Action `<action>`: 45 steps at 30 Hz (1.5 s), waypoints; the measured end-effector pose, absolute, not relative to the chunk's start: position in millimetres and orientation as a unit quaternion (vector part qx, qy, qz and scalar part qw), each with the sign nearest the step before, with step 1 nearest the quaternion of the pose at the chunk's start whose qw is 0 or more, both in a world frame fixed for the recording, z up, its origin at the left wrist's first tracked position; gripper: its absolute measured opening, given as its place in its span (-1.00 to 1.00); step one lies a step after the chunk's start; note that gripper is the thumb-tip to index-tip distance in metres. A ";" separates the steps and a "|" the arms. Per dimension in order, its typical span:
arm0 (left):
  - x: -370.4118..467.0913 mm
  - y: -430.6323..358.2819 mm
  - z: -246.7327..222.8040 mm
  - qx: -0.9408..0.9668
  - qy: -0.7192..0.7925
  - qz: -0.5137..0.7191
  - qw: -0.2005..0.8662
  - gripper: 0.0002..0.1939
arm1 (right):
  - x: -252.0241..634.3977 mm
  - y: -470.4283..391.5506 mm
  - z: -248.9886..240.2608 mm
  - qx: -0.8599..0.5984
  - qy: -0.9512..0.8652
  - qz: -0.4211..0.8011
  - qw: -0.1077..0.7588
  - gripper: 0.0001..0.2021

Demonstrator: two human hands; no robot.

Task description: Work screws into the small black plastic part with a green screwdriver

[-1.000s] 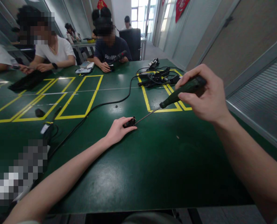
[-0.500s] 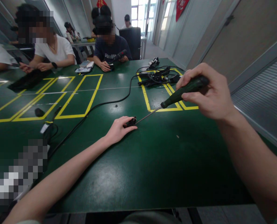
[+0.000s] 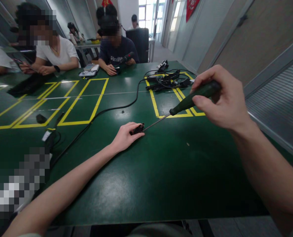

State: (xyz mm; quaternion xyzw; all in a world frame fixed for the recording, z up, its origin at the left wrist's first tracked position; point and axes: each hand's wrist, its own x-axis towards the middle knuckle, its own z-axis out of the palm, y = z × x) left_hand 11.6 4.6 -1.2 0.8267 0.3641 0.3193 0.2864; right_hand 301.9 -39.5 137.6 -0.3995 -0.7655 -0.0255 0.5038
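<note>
My left hand point(image 3: 126, 135) rests on the green table and pinches a small black part point(image 3: 137, 129) between thumb and fingers. A short round stub sticks up from this part; its exact kind is too small to make out. My right hand point(image 3: 222, 97), raised above the table to the right, grips a screwdriver point(image 3: 194, 97) by its dark green handle. The thin metal shaft slants down to the left, and its tip meets the right side of the black part. The tip itself is too small to see clearly.
A black cable point(image 3: 116, 108) runs across the green table point(image 3: 161, 184) to a heap of black cables point(image 3: 168, 80). Yellow tape point(image 3: 74, 123) marks rectangles. A small black block point(image 3: 41, 118) lies at left. People sit along the far side, one person point(image 3: 118, 49) holding a dark tool.
My right hand has turned slightly around the screwdriver handle, with its fingers shifted. The black part and my left hand stay almost in place.
</note>
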 end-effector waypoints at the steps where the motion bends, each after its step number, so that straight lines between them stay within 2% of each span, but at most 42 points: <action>1: 11.4 4.6 -1.4 0.827 0.365 0.320 0.285 -0.72 | 302.1 -39.9 137.8 -0.399 -0.769 -0.027 0.499 -0.89; 7: 11.0 4.1 0.7 0.827 0.364 0.319 0.284 -0.70 | 298.5 -45.3 141.7 -0.427 -0.764 -0.037 0.482 -0.78; 13: 10.6 4.6 0.6 0.825 0.366 0.317 0.290 -0.70 | 300.6 -46.3 144.3 -0.414 -0.789 0.001 0.454 -0.84; 18: 10.4 5.3 -0.1 0.823 0.365 0.320 0.293 -0.69 | 300.0 -43.9 143.6 -0.452 -0.755 0.006 0.475 -0.73; 23: 11.3 5.0 0.3 0.823 0.370 0.318 0.291 -0.70 | 305.1 -42.0 144.7 -0.434 -0.778 0.015 0.453 -0.85; 28: 12.0 4.7 -0.7 0.822 0.372 0.318 0.290 -0.70 | 306.9 -40.5 143.2 -0.460 -0.759 0.010 0.461 -0.69; 33: 11.5 5.2 -1.6 0.822 0.372 0.320 0.289 -0.69 | 306.1 -41.5 143.6 -0.446 -0.768 0.018 0.458 -0.88; 40: 10.5 5.8 -1.9 0.823 0.373 0.323 0.283 -0.68 | 304.8 -40.7 141.4 -0.466 -0.759 -0.034 0.454 -0.75; 42: 10.4 5.8 -2.0 0.823 0.373 0.323 0.283 -0.68 | 303.8 -41.3 140.4 -0.465 -0.753 -0.039 0.464 -0.82; 43: 10.4 5.8 -2.1 0.822 0.374 0.323 0.282 -0.68 | 303.5 -41.6 139.9 -0.453 -0.755 -0.026 0.473 -0.89; 45: 10.3 5.6 -2.3 0.822 0.375 0.324 0.281 -0.69 | 303.4 -41.8 139.5 -0.421 -0.764 0.029 0.488 -0.81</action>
